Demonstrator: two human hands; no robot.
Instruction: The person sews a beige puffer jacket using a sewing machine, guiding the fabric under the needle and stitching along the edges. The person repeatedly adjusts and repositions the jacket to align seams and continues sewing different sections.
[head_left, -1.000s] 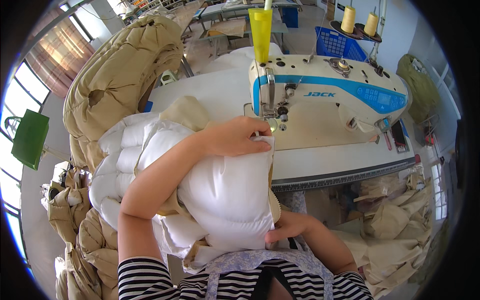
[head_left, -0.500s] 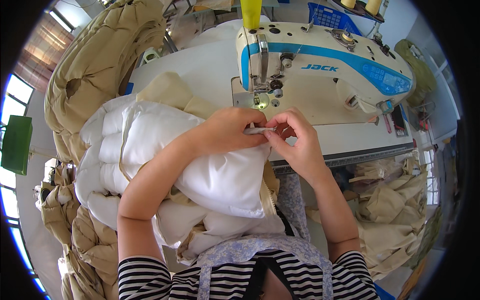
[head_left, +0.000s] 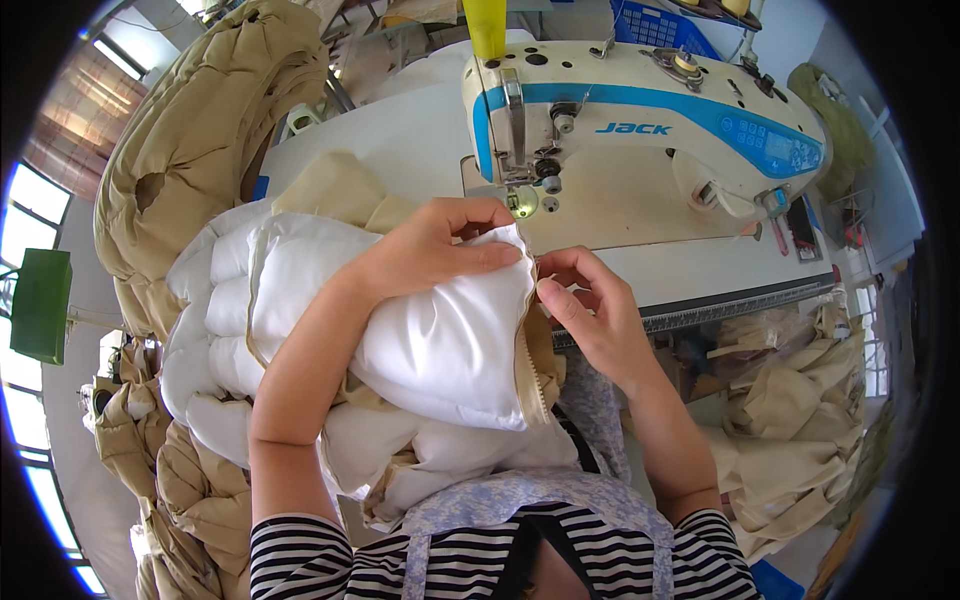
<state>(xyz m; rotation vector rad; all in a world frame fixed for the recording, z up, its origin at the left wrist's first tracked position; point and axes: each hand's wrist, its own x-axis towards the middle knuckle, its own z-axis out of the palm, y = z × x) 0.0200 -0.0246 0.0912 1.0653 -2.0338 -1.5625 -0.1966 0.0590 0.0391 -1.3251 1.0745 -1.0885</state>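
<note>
A puffy white padded garment piece (head_left: pixel 440 350) with beige cloth beneath lies across my lap and the table edge. Down its right side runs a beige zipper (head_left: pixel 530 365) with pale teeth. My left hand (head_left: pixel 432 252) is closed on the upper right corner, thumb on the white lining, other fingertips partly hidden behind it. At the same edge, my right hand (head_left: pixel 595 308) is bent with thumb and forefinger pinching the zipper's upper part. Just above the corner is the lit needle area (head_left: pixel 522 203) of a white and blue sewing machine (head_left: pixel 620 105).
Beige padded garments (head_left: pixel 190 150) are heaped at the left, with more beneath (head_left: pixel 190 470). Beige cloth (head_left: pixel 785 410) lies piled at the lower right. A ruler strip (head_left: pixel 740 303) edges the table. A blue crate (head_left: pixel 660 30) and a yellow object (head_left: pixel 484 30) are at the back.
The garment corner, earlier folded small between both hands' fingertips, now lies opened out with the zipper edge showing. My right hand has moved slightly down along that edge.
</note>
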